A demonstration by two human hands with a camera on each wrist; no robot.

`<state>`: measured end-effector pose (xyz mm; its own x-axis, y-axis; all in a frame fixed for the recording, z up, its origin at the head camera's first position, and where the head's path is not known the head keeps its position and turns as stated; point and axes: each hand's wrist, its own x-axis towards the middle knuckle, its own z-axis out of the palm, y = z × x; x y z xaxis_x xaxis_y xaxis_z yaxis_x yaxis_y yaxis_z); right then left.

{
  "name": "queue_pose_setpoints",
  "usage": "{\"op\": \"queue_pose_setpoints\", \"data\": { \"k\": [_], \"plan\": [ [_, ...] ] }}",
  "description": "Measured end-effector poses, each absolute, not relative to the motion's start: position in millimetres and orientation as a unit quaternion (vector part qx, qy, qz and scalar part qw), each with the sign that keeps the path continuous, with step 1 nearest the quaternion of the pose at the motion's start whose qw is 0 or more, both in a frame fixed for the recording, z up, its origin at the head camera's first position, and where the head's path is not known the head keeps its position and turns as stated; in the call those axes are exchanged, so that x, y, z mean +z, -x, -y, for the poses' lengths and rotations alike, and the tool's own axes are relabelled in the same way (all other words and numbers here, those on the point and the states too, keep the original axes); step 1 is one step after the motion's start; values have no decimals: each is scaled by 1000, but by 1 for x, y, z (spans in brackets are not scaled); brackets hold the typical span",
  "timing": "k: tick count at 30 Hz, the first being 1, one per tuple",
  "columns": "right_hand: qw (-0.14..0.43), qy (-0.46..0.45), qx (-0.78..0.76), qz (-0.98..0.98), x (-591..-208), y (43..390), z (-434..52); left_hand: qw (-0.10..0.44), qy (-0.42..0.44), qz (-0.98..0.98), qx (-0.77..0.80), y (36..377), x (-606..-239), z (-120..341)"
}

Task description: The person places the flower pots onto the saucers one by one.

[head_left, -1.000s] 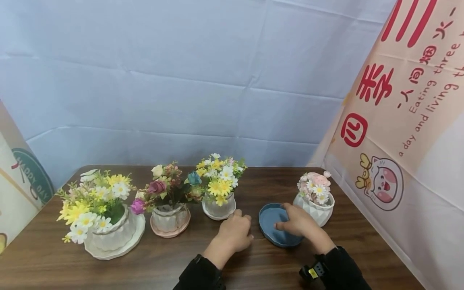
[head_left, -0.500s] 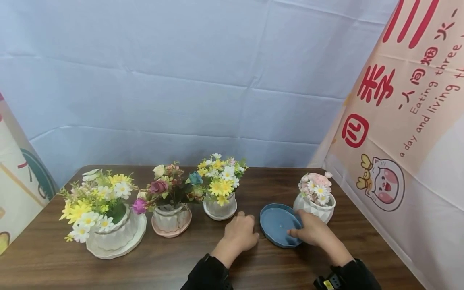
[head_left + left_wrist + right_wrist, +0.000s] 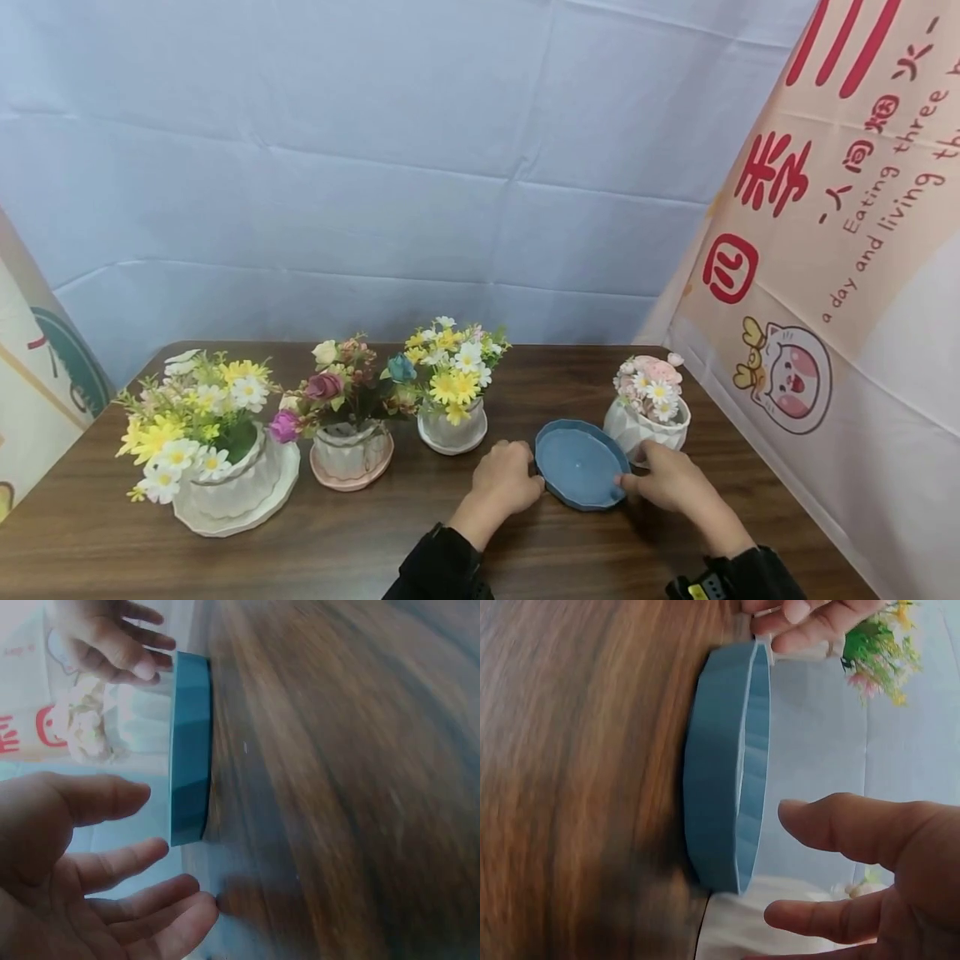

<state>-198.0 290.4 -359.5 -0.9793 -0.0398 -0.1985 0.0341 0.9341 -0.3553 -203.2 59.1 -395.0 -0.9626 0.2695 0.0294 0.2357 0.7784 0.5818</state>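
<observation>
A blue saucer (image 3: 581, 463) is seen lying flat on the dark wooden table (image 3: 360, 542), near the front edge and between the two hands. The left hand (image 3: 506, 477) is placed at the left rim of the saucer; in the left wrist view its fingers (image 3: 142, 896) are spread and relaxed just beside the rim, and nothing is gripped by them. The right hand (image 3: 667, 477) is placed at the right rim, with its fingertips at or very close to the edge; in the right wrist view its fingers (image 3: 832, 821) are held loosely apart and the saucer is not pinched. Whether the rim is really touched by either hand cannot be told. Just behind the right hand a small white pot with pink flowers (image 3: 647, 408) is standing directly on the table. To the left, three more pots are lined up on saucers: a small white pot with yellow flowers (image 3: 452, 392), a pot on a pink saucer (image 3: 351, 433) and a large white pot with daisies (image 3: 217, 454). A pale blue cloth (image 3: 375, 167) is hung behind the table.
</observation>
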Motion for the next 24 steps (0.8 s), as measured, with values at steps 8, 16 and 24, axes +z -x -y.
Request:
{"op": "queue_pose_setpoints", "data": {
  "k": [8, 16, 24],
  "plan": [
    [99, -25, -165, -981, -358, 198, -308, 52, -112, -917, 380, 205, -394, -62],
    [95, -62, -169, -979, -355, 202, -327, 65, -79, -903, 417, 205, -395, -66],
    [40, -72, -235, -968, -358, 210, -338, 60, -64, -895, 438, 207, -402, -70]
  ]
}}
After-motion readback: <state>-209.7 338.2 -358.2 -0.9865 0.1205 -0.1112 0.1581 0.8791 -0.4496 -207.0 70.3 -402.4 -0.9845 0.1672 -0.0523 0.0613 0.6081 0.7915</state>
